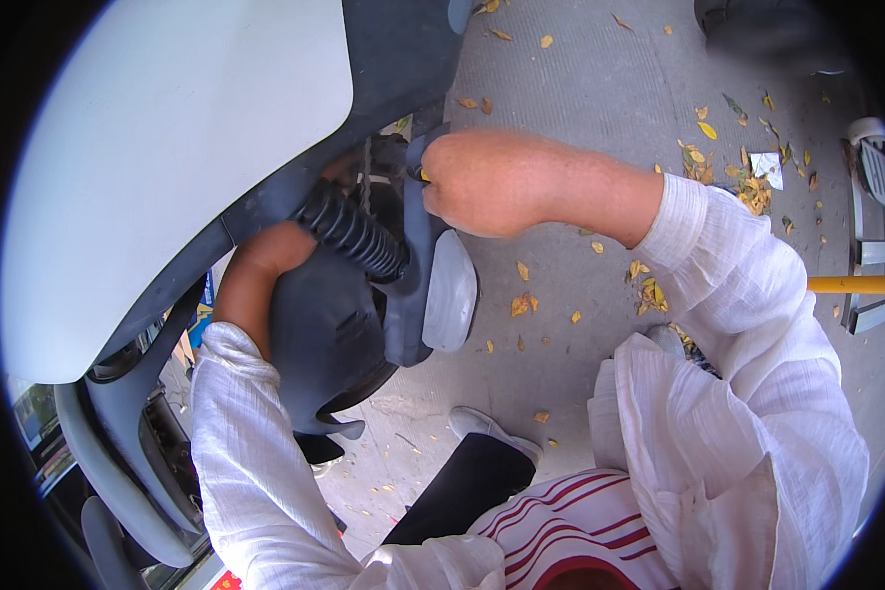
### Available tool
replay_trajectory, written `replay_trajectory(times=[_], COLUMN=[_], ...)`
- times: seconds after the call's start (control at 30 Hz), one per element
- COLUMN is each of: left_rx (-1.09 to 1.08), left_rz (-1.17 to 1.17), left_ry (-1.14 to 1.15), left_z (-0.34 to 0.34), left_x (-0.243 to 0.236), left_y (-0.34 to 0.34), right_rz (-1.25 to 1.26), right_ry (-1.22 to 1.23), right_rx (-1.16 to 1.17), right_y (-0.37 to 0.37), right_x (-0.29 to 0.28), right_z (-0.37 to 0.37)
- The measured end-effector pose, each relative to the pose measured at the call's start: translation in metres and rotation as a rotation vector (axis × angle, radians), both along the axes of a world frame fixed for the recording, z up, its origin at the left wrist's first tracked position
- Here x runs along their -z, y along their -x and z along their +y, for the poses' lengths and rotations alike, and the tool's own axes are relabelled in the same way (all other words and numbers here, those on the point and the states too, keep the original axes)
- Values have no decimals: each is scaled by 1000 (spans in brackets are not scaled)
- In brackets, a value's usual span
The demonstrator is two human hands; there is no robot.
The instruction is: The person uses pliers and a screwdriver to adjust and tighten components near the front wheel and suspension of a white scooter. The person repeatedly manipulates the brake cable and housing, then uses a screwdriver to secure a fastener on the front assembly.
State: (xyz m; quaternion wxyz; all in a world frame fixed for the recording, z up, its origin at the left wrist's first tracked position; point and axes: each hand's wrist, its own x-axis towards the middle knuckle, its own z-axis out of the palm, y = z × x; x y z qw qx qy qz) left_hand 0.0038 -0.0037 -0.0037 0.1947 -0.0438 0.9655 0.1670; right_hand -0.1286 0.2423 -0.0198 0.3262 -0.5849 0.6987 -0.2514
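My left hand [283, 246] reaches under the white-and-dark body panel [177, 108] of a vehicle, behind the black coiled shock absorber [349, 226]; its fingers are mostly hidden. My right hand [467, 182] is closed at the upper end of a grey bracket [403, 324], gripping something small that I cannot make out. The bracket runs down beside the shock, with a pale plate [450, 295] on its outer side. A dark grey rounded housing [320, 344] sits below the shock.
Grey pavement [551, 88] with scattered yellow leaves [521, 305] extends rightward. A blurred dark object [767, 34] is at top right. Metal frames with a yellow bar [851, 284] stand at the right edge. My shoe [492, 433] rests below the vehicle; more grey vehicle parts [118, 472] are at lower left.
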Motion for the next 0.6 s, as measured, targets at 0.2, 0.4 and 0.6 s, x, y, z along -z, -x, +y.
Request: replay_trajectory(times=[0.2, 0.4, 0.6], left_rx=[47, -274, -205], left_rz=[120, -254, 160], left_ry=[134, 536, 382], left_z=[8, 15, 68], left_x=[-10, -46, -75], left_y=[-5, -23, -65], right_rz=[-60, 86, 526], right_ry=[-49, 93, -154], right_rx=[112, 544, 467], right_y=[18, 17, -5], right_x=[-2, 133, 238], right_z=[37, 126, 153])
